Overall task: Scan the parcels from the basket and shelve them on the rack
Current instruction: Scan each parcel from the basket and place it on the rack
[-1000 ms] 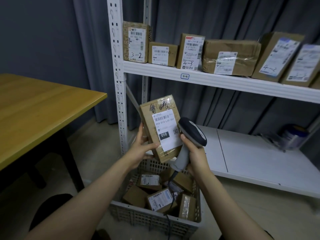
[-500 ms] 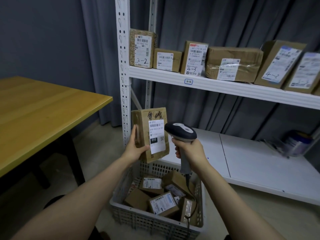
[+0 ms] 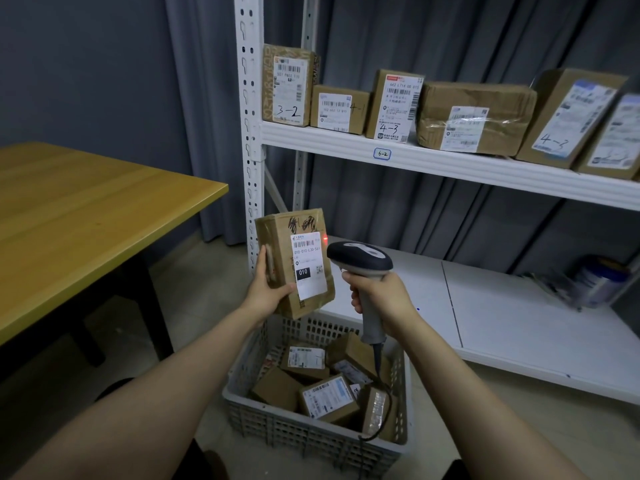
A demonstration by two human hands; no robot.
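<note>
A yellow wooden table (image 3: 86,216) fills the left of the frame, in front of a dark grey-blue wall (image 3: 86,64) and grey curtain (image 3: 433,36). The floor (image 3: 194,282) is pale. A white metal rack (image 3: 244,98) stands at centre and right. Its upper shelf (image 3: 450,164), tagged "6-2", carries a row of labelled brown parcels (image 3: 474,116), some marked by hand "3-2" and "4-3". On the lower shelf (image 3: 519,323), at the far right, lies a blurred tin (image 3: 602,282).

At lower centre, a grey slatted basket (image 3: 311,434) sits on the floor against the rack, holding a jumble of small cardboard parcels (image 3: 329,398).

Above the basket, the left hand (image 3: 268,292) grips a brown parcel (image 3: 277,244) upright, label facing the camera. The right hand (image 3: 377,292) is wrapped round the handle of a grey scanner (image 3: 360,259), whose head points at the label; a red spot glows at the label's upper right corner. The scanner's cable hangs into the basket.
</note>
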